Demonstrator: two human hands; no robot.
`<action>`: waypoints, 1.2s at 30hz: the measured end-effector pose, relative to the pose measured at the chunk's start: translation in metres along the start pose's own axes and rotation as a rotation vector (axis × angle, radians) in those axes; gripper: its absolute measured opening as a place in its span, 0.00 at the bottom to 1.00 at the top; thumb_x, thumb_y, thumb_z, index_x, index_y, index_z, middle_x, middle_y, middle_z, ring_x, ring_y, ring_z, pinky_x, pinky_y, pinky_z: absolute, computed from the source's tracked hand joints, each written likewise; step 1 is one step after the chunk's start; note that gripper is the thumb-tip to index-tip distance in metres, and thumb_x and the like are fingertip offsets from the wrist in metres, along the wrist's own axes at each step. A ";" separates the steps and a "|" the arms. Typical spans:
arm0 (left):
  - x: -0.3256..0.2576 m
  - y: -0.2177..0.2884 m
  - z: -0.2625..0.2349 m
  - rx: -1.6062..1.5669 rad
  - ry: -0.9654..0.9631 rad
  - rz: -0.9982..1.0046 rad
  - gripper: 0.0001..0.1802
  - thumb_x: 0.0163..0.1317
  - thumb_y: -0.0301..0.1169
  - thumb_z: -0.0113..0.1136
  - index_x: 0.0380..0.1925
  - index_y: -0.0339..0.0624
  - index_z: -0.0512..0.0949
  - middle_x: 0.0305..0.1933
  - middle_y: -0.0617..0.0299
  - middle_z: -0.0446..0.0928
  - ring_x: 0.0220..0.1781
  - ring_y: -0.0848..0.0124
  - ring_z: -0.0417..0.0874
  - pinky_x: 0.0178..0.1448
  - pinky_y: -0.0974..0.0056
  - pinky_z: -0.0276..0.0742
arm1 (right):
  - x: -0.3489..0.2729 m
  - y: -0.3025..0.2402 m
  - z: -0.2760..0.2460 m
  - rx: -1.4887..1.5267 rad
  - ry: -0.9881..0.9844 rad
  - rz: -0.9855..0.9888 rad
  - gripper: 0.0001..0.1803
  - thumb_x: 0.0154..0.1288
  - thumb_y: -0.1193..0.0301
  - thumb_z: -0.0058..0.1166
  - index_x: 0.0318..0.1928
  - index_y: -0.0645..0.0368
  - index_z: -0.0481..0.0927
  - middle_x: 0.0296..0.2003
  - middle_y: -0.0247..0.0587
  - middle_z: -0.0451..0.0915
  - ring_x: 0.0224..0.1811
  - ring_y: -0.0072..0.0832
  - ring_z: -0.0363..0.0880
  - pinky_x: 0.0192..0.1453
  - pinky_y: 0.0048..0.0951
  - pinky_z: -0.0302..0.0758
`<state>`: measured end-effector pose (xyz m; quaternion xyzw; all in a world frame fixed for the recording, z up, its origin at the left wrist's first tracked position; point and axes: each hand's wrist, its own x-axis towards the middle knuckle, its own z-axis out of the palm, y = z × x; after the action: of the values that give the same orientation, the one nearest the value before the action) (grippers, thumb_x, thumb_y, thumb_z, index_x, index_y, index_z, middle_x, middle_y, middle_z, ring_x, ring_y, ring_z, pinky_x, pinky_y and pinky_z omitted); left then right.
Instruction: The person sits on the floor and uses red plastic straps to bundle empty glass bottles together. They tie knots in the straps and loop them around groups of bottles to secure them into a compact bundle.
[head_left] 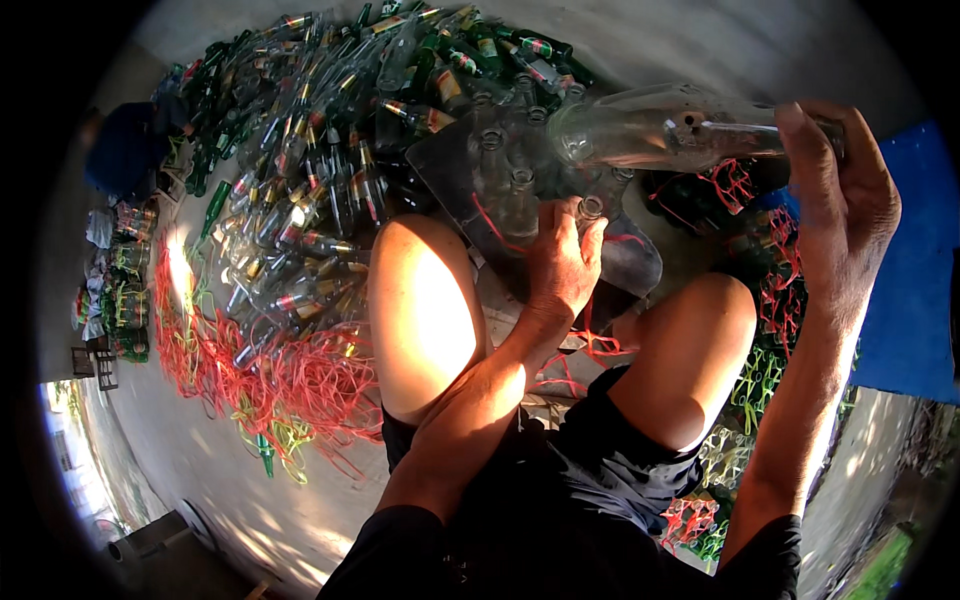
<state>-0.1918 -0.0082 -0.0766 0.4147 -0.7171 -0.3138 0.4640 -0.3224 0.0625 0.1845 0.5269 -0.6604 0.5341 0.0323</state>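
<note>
My right hand [845,200] is closed around the narrow end of a clear glass bottle [680,130], held up on its side with its wide base toward the left. My left hand [562,262] grips the neck of another clear glass bottle [591,208], fingers and thumb just below its open mouth. This one stands upright among several clear bottles [490,160] grouped on a dark board [450,170] in front of my knees. A red plastic strap [500,225] runs around the group; the bottles' lower parts are mostly hidden.
A large heap of loose green and clear bottles [330,110] lies ahead and left. Tangled red and yellow straps [270,380] spread beside my left knee. Strapped bottle bundles [780,270] line the right, near a blue panel [910,270]. Another person [130,150] is at the far left.
</note>
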 end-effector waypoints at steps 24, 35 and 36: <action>-0.008 0.002 0.000 -0.115 0.065 -0.033 0.21 0.66 0.23 0.69 0.55 0.34 0.71 0.50 0.40 0.74 0.44 0.44 0.82 0.46 0.50 0.81 | 0.010 0.050 0.090 -0.232 -0.336 -0.089 0.17 0.66 0.60 0.68 0.35 0.63 0.82 0.20 0.44 0.84 0.22 0.38 0.84 0.31 0.38 0.79; -0.009 0.002 0.000 -0.138 0.058 -0.063 0.21 0.67 0.23 0.69 0.55 0.34 0.71 0.51 0.41 0.73 0.45 0.45 0.83 0.45 0.52 0.82 | 0.013 0.045 0.101 -0.331 -0.388 -0.172 0.17 0.65 0.60 0.67 0.33 0.63 0.80 0.19 0.47 0.80 0.22 0.40 0.81 0.30 0.41 0.76; -0.008 0.001 0.001 -0.130 0.072 -0.044 0.21 0.67 0.23 0.69 0.55 0.34 0.71 0.51 0.41 0.73 0.45 0.46 0.82 0.45 0.52 0.82 | 0.014 0.044 0.102 -0.366 -0.388 -0.210 0.17 0.67 0.61 0.67 0.33 0.63 0.80 0.19 0.43 0.81 0.20 0.32 0.79 0.29 0.36 0.75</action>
<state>-0.1915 -0.0003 -0.0793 0.4102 -0.6687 -0.3546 0.5087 -0.3081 -0.0277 0.1196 0.6701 -0.6814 0.2890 0.0553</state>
